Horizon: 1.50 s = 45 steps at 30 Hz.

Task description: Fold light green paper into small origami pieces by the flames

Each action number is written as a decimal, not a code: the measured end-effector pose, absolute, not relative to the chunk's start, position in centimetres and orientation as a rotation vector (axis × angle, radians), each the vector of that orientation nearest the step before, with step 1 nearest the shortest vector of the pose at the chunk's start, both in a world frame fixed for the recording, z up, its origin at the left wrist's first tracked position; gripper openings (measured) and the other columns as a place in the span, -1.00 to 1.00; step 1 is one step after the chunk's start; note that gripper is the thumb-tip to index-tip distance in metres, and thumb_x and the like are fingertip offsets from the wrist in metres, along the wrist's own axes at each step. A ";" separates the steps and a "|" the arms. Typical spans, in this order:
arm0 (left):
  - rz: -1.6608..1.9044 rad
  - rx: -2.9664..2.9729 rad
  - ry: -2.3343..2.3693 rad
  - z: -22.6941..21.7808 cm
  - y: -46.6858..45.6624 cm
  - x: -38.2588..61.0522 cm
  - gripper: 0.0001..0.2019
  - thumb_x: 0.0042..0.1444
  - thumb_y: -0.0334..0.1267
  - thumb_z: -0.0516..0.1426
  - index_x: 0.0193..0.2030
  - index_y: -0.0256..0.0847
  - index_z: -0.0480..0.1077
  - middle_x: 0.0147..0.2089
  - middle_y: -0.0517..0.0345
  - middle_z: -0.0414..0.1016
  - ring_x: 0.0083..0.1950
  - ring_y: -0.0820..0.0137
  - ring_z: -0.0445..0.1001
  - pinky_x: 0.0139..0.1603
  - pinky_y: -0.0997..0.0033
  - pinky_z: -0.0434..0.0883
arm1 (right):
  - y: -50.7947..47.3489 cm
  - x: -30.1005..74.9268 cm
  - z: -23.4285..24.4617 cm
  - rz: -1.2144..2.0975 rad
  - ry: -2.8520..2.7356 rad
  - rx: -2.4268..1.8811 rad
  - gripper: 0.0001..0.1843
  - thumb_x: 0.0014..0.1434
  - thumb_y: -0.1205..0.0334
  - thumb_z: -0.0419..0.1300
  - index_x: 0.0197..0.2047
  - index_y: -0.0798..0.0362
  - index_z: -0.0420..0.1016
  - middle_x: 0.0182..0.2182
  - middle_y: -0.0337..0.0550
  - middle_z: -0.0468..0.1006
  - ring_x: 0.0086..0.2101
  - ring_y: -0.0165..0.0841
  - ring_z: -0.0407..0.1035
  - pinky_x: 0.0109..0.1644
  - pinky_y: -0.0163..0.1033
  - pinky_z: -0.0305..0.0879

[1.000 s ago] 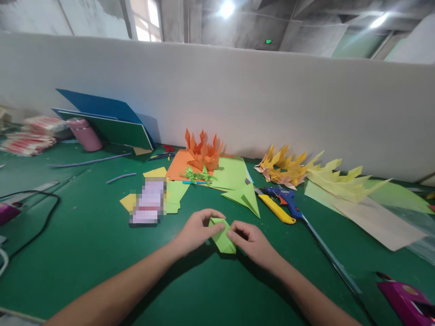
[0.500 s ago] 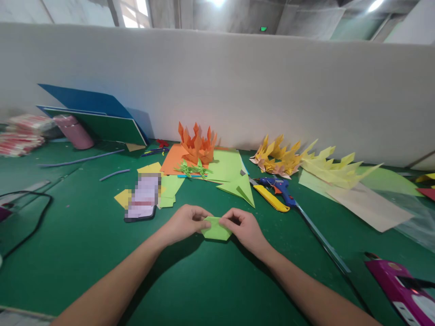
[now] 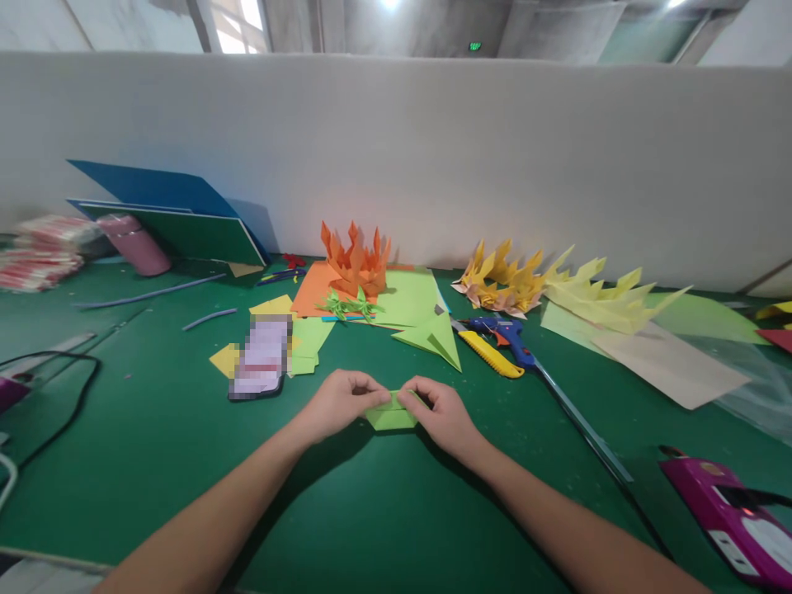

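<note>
A small piece of folded light-green paper (image 3: 394, 419) is held between my two hands above the green table. My left hand (image 3: 343, 404) pinches its left side, thumb on top. On the right side, my right hand (image 3: 442, 411) grips it the same way, its thumb close to the left thumb. A fold line crosses the paper just below the thumbs. The fingers behind the paper are mostly hidden. Beyond my hands lies a folded green paper piece (image 3: 433, 340) with a pointed tip.
Behind stand an orange paper crown (image 3: 355, 268), a yellow-orange one (image 3: 501, 285) and a pale yellow one (image 3: 610, 297). A phone (image 3: 261, 363) lies left. Right are a yellow utility knife (image 3: 492, 355), a blue glue gun (image 3: 507, 334) and a magenta power strip (image 3: 718, 516).
Both thumbs have moved closer together along the paper's upper part, and a fold line now shows beneath them. The camera view has shifted slightly.
</note>
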<state>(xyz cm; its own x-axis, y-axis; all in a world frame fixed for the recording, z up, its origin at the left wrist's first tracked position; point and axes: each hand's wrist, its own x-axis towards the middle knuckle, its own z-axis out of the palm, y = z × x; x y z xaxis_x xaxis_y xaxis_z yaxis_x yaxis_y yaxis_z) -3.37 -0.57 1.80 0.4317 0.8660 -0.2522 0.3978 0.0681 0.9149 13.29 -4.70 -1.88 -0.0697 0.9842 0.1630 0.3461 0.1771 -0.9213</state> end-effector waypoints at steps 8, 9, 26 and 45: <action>0.348 1.541 1.049 2.1 0.2 -4.4 -0.77 -0.23 -0.14 0.25 -0.51 -0.28 0.43 -0.61 0.33 0.31 -0.53 0.52 0.32 -0.46 0.49 0.38 | -4.9 13.0 -1.7 0.883 -1.602 -1.325 -0.77 0.06 0.14 0.06 -0.52 0.07 0.36 -0.60 -0.29 0.33 -0.52 -0.43 0.21 -0.43 -0.36 0.10; 0.337 1.530 1.046 2.2 0.2 -4.5 -0.78 -0.23 -0.14 0.25 -0.50 -0.27 0.43 -0.62 0.34 0.30 -0.53 0.51 0.32 -0.45 0.47 0.40 | -4.9 12.9 -1.7 0.885 -1.605 -1.321 -0.77 0.06 0.14 0.07 -0.52 0.07 0.37 -0.60 -0.29 0.34 -0.52 -0.43 0.21 -0.43 -0.36 0.10; 0.561 1.659 1.046 1.4 -0.7 -3.4 -0.75 -0.11 -0.11 0.16 -0.43 -0.30 0.44 -0.56 0.25 0.37 -0.53 0.53 0.24 -0.51 0.53 0.19 | -5.0 13.0 -1.6 0.880 -1.499 -1.299 -0.72 0.05 0.08 0.10 -0.55 0.08 0.42 -0.62 -0.25 0.39 -0.55 -0.42 0.24 -0.45 -0.35 0.15; 0.490 1.501 1.056 0.5 1.3 -3.3 -0.85 -0.07 -0.31 0.12 -0.38 -0.27 0.50 -0.47 0.21 0.49 -0.43 0.46 0.34 -0.33 0.49 0.26 | -3.0 14.6 -1.5 1.195 -1.400 -1.367 -0.71 0.00 0.04 0.12 -0.38 0.07 0.52 -0.45 -0.16 0.55 -0.42 -0.32 0.36 -0.32 -0.25 0.28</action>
<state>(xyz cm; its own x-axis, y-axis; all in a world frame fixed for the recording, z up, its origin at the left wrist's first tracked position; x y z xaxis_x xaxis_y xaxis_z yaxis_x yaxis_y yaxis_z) -3.27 1.31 0.46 0.5028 0.8255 -0.2565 0.3371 0.0860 0.9375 14.59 -3.02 -1.46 -0.0702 0.9959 -0.0575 0.2131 -0.0413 -0.9762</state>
